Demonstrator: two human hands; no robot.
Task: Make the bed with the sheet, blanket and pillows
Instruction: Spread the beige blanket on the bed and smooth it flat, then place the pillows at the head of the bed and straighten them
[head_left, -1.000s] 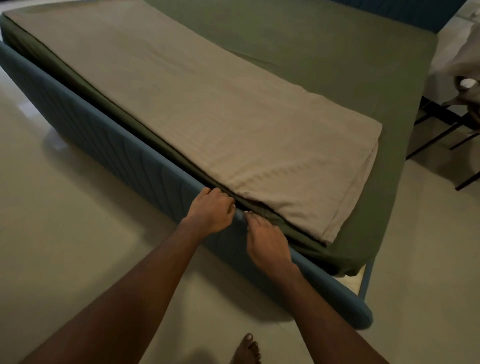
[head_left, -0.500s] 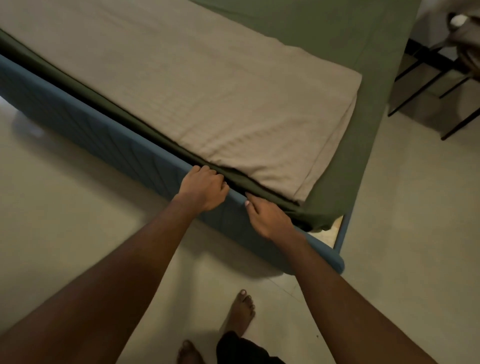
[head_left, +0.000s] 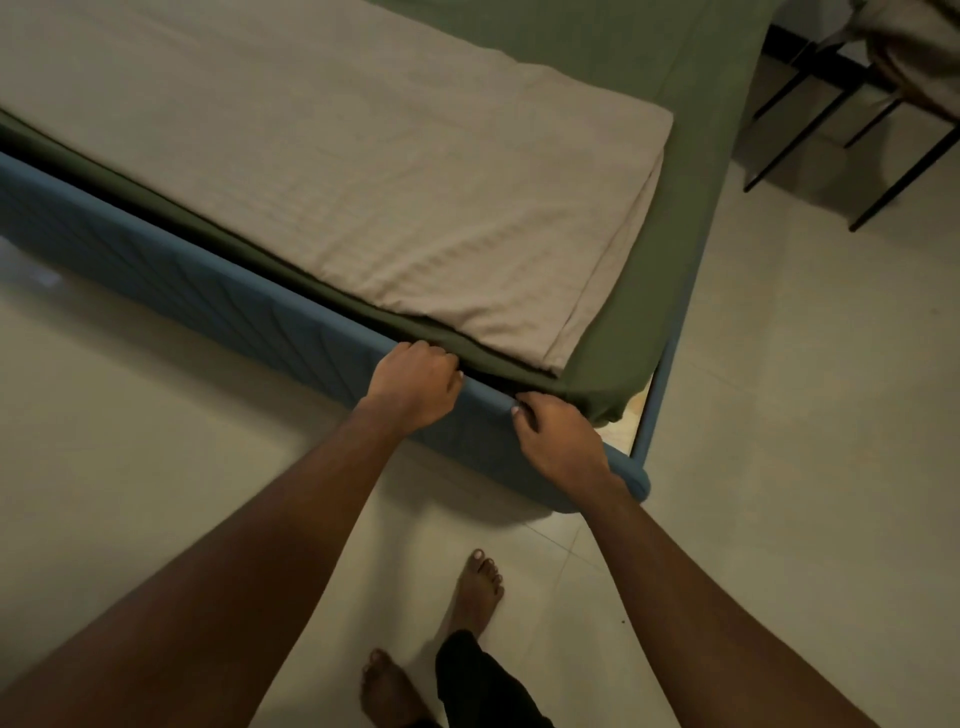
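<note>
Pale glossy floor tiles (head_left: 156, 467) fill the near ground, and the person's bare feet (head_left: 480, 584) stand on them just short of the bed. Two bare forearms reach forward to the padded blue fabric bed frame (head_left: 208, 291). The left hand (head_left: 415, 382) lies over the top of the side rail with its fingers curled down into the gap beside the mattress. The fingertips are hidden, so it cannot be told whether they hold cloth. The right hand (head_left: 558, 439), just beside it and nearer the foot corner, has thumb and fingers curled in a pinch on the dark edge of the olive-green sheet (head_left: 649, 312). That sheet covers the whole mattress and looks tucked along the rail, but it bunches loosely at the near corner, where a pale patch shows under it. On top of it, along the near side, lies a beige ribbed blanket (head_left: 363, 182), folded into a long strip. Beyond the bed stands a black metal-legged chair (head_left: 810, 119) with pale cloth heaped on it. By this view the sheet step is nearly finished. Left to do are the corner tuck, spreading the blanket and placing the pillows, none of which are in sight.
</note>
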